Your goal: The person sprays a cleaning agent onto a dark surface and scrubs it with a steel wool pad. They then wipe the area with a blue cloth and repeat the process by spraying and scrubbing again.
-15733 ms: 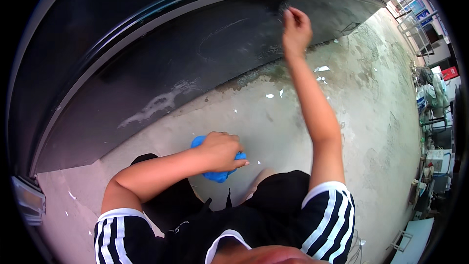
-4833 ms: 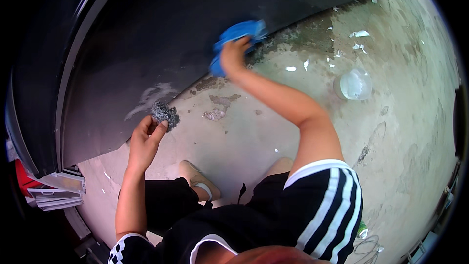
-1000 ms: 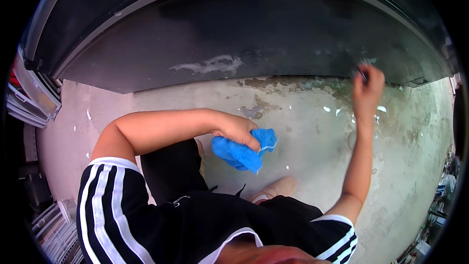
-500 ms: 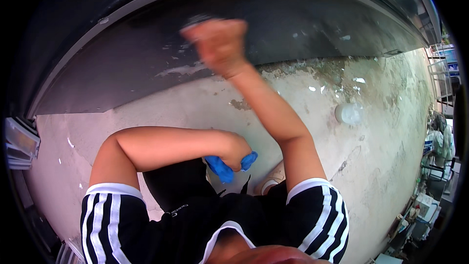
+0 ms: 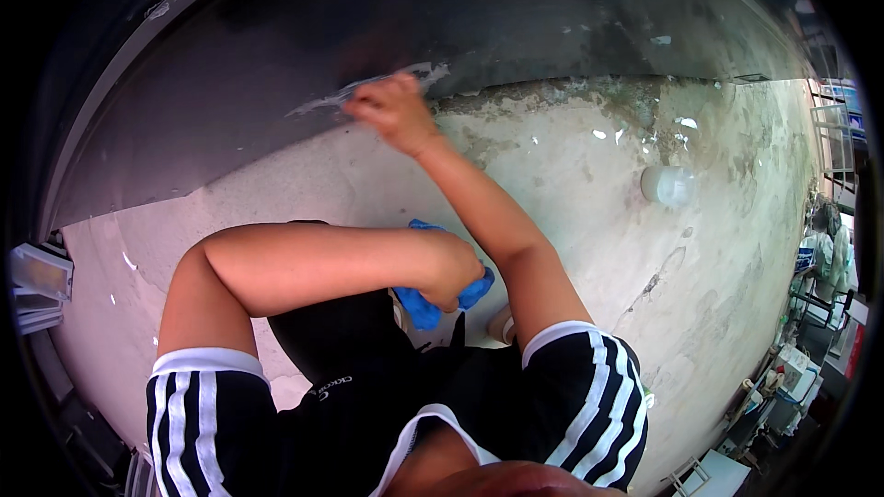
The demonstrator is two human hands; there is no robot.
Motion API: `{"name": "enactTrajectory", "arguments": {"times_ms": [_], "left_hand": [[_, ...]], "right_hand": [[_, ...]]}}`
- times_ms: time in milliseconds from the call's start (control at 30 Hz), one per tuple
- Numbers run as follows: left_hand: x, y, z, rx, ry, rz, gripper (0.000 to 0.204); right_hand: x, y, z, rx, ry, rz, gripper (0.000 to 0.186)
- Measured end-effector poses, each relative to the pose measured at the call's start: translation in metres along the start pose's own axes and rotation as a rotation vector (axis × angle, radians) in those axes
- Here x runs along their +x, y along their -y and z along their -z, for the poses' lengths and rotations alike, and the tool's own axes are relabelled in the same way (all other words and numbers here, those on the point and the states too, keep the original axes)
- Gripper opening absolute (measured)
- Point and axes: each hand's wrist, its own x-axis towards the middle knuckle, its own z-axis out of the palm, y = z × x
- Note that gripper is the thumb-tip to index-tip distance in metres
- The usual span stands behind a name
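My right hand (image 5: 391,110) reaches forward, fingers curled and pressed against the lower edge of a large dark panel (image 5: 276,64), where a whitish wet streak runs. It seems closed on a small grey scouring pad, of which hardly anything shows. My left hand (image 5: 451,271) rests near my knees, shut on a crumpled blue cloth (image 5: 419,306) held just above the concrete floor (image 5: 571,175). I am crouched, in black shorts and a black top with white stripes.
A pale round lid or container (image 5: 669,186) lies on the wet, stained concrete to the right. Stacked trays (image 5: 37,285) sit at the left edge. Racks and clutter (image 5: 810,331) line the far right. A light shoe (image 5: 502,322) shows by my right thigh.
My right hand has swept leftward along the panel's lower edge and come down to the whitish streak. My left hand has kept the blue cloth near my knees.
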Motion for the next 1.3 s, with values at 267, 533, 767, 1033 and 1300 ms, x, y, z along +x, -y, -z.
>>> {"name": "enactTrajectory", "arguments": {"times_ms": [267, 533, 767, 1033, 1300], "left_hand": [[-0.012, 0.006, 0.000, -0.046, -0.018, -0.024, 0.043], [-0.013, 0.009, 0.000, -0.057, -0.047, -0.018, 0.043], [-0.018, 0.009, -0.003, -0.064, -0.104, 0.001, 0.040], [-0.023, 0.008, 0.005, -0.055, 0.017, 0.005, 0.040], [-0.040, 0.010, 0.003, -0.140, -0.197, -0.019, 0.031]], "right_hand": [[-0.016, -0.055, 0.043, -0.345, -0.686, -0.778, 0.023], [-0.054, 0.019, -0.044, 0.403, -0.070, -0.857, 0.019], [-0.041, -0.010, -0.023, -0.294, -0.565, -0.845, 0.014], [0.009, 0.053, -0.080, 0.122, -0.174, -0.086, 0.022], [-0.089, -0.041, -0.022, -0.104, 0.100, -0.099, 0.013]]}}
